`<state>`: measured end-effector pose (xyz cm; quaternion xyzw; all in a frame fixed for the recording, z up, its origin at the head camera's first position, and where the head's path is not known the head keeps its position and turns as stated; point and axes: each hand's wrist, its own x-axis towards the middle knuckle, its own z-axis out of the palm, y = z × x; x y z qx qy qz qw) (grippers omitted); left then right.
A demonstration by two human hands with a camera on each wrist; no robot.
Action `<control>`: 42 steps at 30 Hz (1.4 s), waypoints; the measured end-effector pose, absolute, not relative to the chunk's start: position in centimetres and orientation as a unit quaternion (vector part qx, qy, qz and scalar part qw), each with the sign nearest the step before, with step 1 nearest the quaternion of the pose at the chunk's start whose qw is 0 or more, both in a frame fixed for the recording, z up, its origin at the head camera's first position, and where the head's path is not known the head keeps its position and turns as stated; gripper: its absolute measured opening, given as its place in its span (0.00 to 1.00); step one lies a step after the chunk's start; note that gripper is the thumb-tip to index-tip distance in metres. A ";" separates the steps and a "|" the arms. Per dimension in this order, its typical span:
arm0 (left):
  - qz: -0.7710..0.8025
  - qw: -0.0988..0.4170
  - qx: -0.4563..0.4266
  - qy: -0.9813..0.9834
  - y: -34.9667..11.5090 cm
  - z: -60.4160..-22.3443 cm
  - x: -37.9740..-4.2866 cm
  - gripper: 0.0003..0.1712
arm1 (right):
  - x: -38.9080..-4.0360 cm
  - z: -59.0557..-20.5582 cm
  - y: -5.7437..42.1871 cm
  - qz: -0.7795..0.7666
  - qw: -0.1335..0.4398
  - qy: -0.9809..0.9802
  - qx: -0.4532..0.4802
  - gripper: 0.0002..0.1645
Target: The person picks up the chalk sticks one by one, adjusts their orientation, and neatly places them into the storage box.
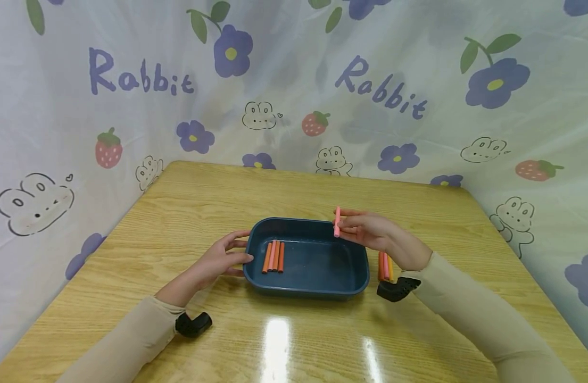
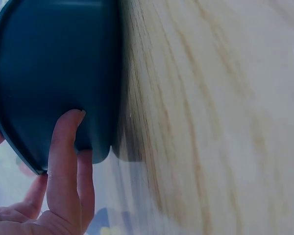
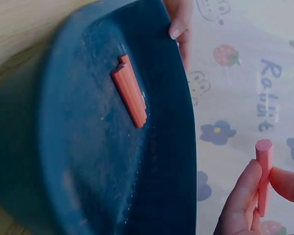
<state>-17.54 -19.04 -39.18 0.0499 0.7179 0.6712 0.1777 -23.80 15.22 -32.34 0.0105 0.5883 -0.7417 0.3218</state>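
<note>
A dark blue rectangular tub stands on the table. My left hand is spread against its left end, with fingertips on the outer wall and at the rim. My right hand pinches a pink chalk stick between thumb and fingers, above the tub's back right rim. Inside the tub, several orange and pink chalk sticks lie side by side toward the left end. More chalk sticks, in red, pink and yellow, are on the table right of the tub, partly hidden by my right hand and wrist.
The wooden table extends on all sides of the tub. Behind it hangs a white cloth printed with rabbits, flowers and strawberries. Black wrist mounts sit at both cuffs; the right one is close to the tub's right end.
</note>
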 end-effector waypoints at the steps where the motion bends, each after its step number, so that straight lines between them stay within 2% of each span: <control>1: 0.671 0.178 0.050 0.718 -19.0 -39.2 -17.5 0.40 | -23.9 -32.3 15.0 -0.742 0.327 0.585 0.013 0.37; 11: 0.668 0.174 0.052 0.722 -19.0 -39.0 -17.4 0.40 | -24.9 -32.5 12.6 -0.715 0.386 0.583 0.005 0.26; 19: 0.667 0.172 0.052 0.723 -19.0 -39.0 -17.6 0.40 | -25.3 -32.5 10.3 -0.678 0.430 0.596 -0.019 0.28; 32: 0.671 0.174 0.047 0.719 -19.1 -39.4 -17.7 0.40 | -26.0 -34.0 7.3 -0.624 0.468 0.625 -0.026 0.27; 42: 0.675 0.175 0.052 0.715 -19.2 -39.4 -17.7 0.40 | -26.3 -35.2 5.8 -0.583 0.475 0.659 0.018 0.24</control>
